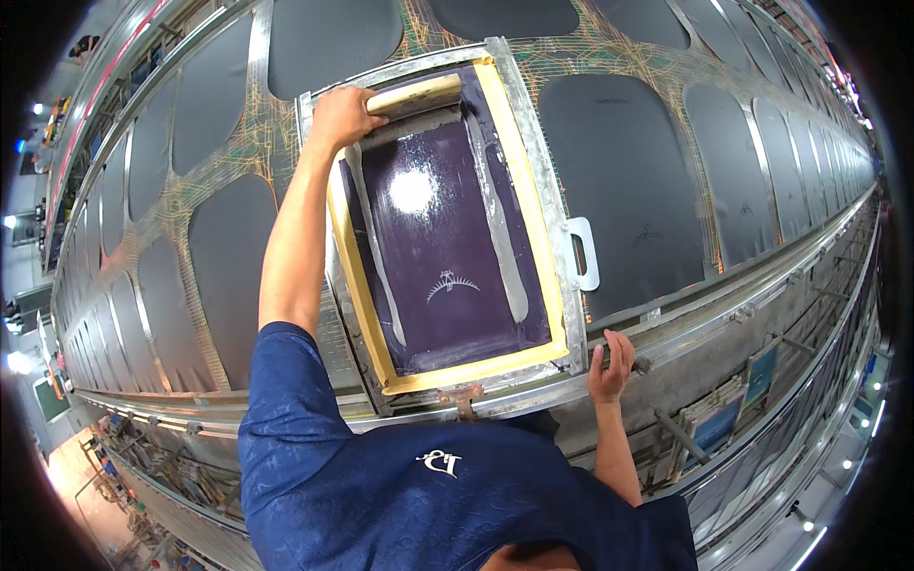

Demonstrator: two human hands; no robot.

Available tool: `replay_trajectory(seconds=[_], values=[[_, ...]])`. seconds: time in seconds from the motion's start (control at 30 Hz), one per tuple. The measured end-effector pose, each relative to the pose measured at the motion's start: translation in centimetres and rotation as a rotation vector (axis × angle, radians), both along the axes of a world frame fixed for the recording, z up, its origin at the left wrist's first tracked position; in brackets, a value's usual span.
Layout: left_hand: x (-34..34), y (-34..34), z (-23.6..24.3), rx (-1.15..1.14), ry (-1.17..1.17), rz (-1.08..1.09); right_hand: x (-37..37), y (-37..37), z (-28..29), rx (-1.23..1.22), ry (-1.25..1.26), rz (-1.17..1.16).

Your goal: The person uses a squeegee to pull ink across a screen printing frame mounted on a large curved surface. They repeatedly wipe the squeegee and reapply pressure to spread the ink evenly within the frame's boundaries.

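My left hand (345,119) is closed round the left end of a squeegee (419,93) with a pale wooden handle. The squeegee stands across the far end of a printing screen (447,219). Its purple mesh carries a small pale arched design (451,284) toward the near end. Grey streaks of ink run down both sides of the mesh, and yellow tape (533,209) lines the metal frame (550,171). My right hand (610,369) is beside the frame's near right corner, over the table's metal edge, fingers loosely bent and apart, with nothing visible in them.
Dark rounded fabric panels (619,181) lie in rows on the long table. A white handle (583,253) sticks out from the frame's right side. Metal rails (724,319) run along the near edge; stacked screens (714,419) stand below at the right.
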State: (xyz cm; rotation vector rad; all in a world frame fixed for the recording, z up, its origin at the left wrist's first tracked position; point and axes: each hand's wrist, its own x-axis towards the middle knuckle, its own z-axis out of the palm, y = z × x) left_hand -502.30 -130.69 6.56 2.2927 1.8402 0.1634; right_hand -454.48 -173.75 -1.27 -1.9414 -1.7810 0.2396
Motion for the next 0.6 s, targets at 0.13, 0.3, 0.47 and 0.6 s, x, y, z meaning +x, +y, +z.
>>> replay_trajectory(seconds=[0.13,0.3,0.47,0.6], values=[[1.6,-6.5,-0.9,0.051,-0.024,0.042,0.0,0.8,0.2,0.029,0.048,-0.007],[5.5,-23.5,-2.3,0.217,-0.143,-0.061,0.0,0.7,0.0,0.104,0.050,-0.009],[10.0,-40.3,-2.6,0.391,-0.096,-0.072,0.1,1.2,-0.7,0.133,0.096,0.025],[9.5,-42.9,-3.1,0.318,-0.172,-0.060,-0.1,0.9,-0.9,0.153,0.120,0.073]])
